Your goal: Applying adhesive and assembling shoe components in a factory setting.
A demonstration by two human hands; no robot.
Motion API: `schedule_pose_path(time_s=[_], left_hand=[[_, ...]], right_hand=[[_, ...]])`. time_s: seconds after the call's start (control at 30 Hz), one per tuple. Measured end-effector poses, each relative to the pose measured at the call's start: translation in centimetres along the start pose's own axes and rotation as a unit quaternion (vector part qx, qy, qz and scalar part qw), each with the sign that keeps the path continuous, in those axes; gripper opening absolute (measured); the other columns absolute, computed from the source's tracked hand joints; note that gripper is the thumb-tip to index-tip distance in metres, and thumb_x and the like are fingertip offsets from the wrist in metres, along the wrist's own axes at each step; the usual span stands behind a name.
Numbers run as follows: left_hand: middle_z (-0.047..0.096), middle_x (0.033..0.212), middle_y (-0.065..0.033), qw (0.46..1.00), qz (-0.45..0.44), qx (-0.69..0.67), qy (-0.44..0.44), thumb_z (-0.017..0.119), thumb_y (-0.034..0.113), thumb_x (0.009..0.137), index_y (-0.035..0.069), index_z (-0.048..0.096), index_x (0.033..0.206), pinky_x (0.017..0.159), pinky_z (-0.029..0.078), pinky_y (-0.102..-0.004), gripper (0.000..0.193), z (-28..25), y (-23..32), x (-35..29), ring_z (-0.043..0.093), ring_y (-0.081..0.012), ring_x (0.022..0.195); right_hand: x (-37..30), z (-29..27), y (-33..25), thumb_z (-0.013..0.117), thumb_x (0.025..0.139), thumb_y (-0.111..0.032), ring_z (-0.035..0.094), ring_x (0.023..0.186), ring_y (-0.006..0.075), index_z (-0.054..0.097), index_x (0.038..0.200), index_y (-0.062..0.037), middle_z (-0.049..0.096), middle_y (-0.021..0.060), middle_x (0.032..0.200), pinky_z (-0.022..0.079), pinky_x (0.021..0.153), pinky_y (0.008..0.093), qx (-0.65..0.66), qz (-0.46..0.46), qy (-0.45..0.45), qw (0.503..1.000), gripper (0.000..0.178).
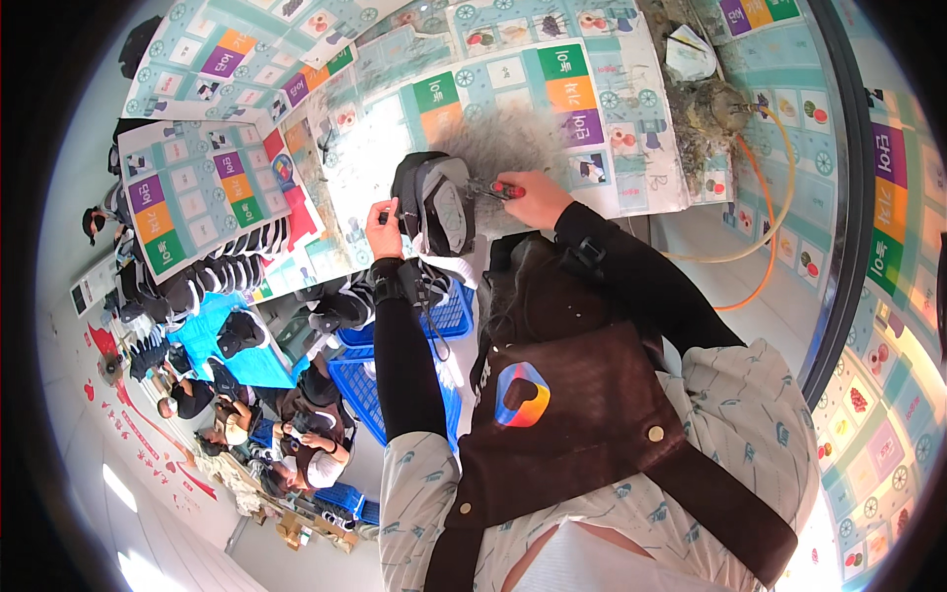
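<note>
A black and grey cap is at the near edge of the worktable, between my two hands. My right hand is closed around a red-handled tool. Its dark metal front end reaches the right side of the cap; the exact kind of tool is too small to tell. To the left of the cap, my left hand is closed, with its fingertips pinched near a small dark bit that I cannot make out. Behind the cap, a heap of grey lint covers part of the patterned table sheet.
Blue plastic baskets stand below the table by my left forearm. Rows of dark caps lie at the left. An orange hose and a yellowish one hang at the right. Several people sit farther off at the lower left.
</note>
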State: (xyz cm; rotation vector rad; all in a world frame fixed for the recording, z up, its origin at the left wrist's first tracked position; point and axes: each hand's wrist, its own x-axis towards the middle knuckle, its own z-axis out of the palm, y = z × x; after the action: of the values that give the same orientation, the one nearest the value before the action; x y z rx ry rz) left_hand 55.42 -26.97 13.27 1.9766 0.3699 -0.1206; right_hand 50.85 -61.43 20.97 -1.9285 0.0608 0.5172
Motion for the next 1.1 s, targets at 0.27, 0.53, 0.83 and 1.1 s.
schedule_pose_path(time_s=[0.27,0.53,0.83,1.1], left_hand=[[0.055,0.074,0.0057,0.998,-0.024,-0.045,0.026,0.076,0.016,0.092,0.006,0.069,0.093,0.063,0.038,-0.0222,0.012,0.4,-1.0,-0.3,0.044,-0.0052,0.068],[0.059,0.079,0.003,0.997,-0.034,-0.066,0.027,0.077,0.015,0.091,0.005,0.069,0.09,0.071,0.041,-0.0246,0.013,0.5,-1.7,-0.4,0.048,-0.0085,0.074],[0.057,0.079,0.0033,0.998,0.022,-0.035,0.04,0.078,0.016,0.089,0.005,0.069,0.088,0.073,0.04,-0.0249,0.015,0.9,0.6,-0.9,0.048,-0.009,0.076],[0.058,0.077,0.004,0.998,0.049,-0.005,0.046,0.078,0.016,0.089,0.006,0.069,0.087,0.07,0.04,-0.025,0.014,0.9,2.1,-1.0,0.048,-0.0084,0.074]], right_hand=[[-0.4,-0.3,-0.6,0.059,0.077,-0.017,0.063,0.102,0.0437,0.069,0.119,-0.0102,0.07,0.0228,0.107,0.051,0.087,0.0466,-0.024,0.006,-0.149,0.989,0.044],[-0.2,0.6,1.0,0.061,0.075,-0.018,0.064,0.1,0.0426,0.069,0.123,-0.0113,0.07,0.0227,0.104,0.051,0.087,0.0438,-0.002,0.03,-0.056,0.998,0.049],[-1.1,0.3,0.6,0.06,0.076,-0.018,0.066,0.093,0.0413,0.071,0.116,-0.009,0.07,0.0233,0.096,0.052,0.082,0.0424,-0.031,0.093,-0.223,0.97,0.043],[-1.2,0.5,1.2,0.057,0.077,-0.014,0.064,0.09,0.0436,0.069,0.117,-0.0042,0.069,0.0251,0.095,0.053,0.082,0.0422,-0.054,-0.022,-0.003,0.998,0.043]])
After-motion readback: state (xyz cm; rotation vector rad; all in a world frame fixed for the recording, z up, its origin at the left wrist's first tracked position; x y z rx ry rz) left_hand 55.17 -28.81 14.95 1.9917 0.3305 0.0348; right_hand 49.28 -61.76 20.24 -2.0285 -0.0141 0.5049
